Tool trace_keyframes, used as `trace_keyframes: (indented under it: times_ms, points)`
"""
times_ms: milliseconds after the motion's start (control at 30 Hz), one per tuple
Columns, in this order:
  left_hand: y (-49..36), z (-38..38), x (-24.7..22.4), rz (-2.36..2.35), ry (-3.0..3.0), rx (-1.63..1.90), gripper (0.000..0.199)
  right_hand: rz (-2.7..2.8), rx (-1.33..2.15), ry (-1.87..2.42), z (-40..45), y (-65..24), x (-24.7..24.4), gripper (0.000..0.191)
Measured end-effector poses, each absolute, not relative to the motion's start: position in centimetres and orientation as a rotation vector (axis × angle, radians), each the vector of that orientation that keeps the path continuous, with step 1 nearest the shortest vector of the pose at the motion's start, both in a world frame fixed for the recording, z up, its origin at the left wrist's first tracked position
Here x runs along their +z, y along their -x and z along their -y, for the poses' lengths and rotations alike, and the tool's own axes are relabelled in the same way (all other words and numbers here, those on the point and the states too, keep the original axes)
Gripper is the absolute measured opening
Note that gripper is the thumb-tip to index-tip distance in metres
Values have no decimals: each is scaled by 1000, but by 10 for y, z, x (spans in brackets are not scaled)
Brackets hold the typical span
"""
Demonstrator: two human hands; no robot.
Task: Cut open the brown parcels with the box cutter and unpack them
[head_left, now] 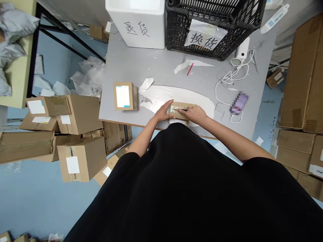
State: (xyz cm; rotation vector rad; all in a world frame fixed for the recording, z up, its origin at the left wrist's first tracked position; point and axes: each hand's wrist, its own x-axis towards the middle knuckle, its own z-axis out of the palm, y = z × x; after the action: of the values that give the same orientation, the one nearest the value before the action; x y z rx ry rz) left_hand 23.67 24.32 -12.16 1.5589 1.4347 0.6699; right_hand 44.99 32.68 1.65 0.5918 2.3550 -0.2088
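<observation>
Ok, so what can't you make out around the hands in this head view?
All in the head view:
Slim black tool at the right hand: mostly hidden by the fingers.
Small tan cardboard box: hidden by both hands, with the left hand.
Purple rectangular object: blurred out.
Black plastic crate: cut off by the top edge.
White label: any print too small.

in black marker, two handwritten chinese characters, 退货, stand on the side of the white foam box (136,25). a paper sign (205,39) taped to the black plastic crate (176,23) beside it is printed 换货 in bold black. the white label (122,96) on the small carton (132,95) shows only faint lines and a blue edge, too small to read, and any marking on the taped carton (180,112) under the hands can't be made out either.
</observation>
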Motion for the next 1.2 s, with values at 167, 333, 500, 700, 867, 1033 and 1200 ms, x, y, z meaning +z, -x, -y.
trace_keyframes:
  times_ms: [167, 333, 500, 700, 867, 1033, 1200]
  points:
    - [-238, -242, -121, -1453, -1572, 652, 117, -2370, -218, -612, -326, -453, 16, 61]
    - [-238, -242, -120, -1457, -1576, 642, 117, -2371, -203, -618, -326, -459, 19, 60]
    - [-238, -243, -121, -1458, -1562, 642, 119, -2294, -200, -668, -332, -478, 20, 63]
    - [-238, -245, -121, -1466, -1563, 633, 122, -2295, -205, -702, -333, -493, 19, 65]
    - [-238, -245, -119, -1463, -1592, 627, 121, -2271, -178, -707, -332, -513, 22, 70]
    - [-238, -245, -120, -1466, -1597, 627, 121, -2250, -165, -740, -333, -531, 23, 72]
    - [-239, -244, -116, -1472, -1598, 613, 120, -2244, -184, -784, -334, -548, 22, 72]
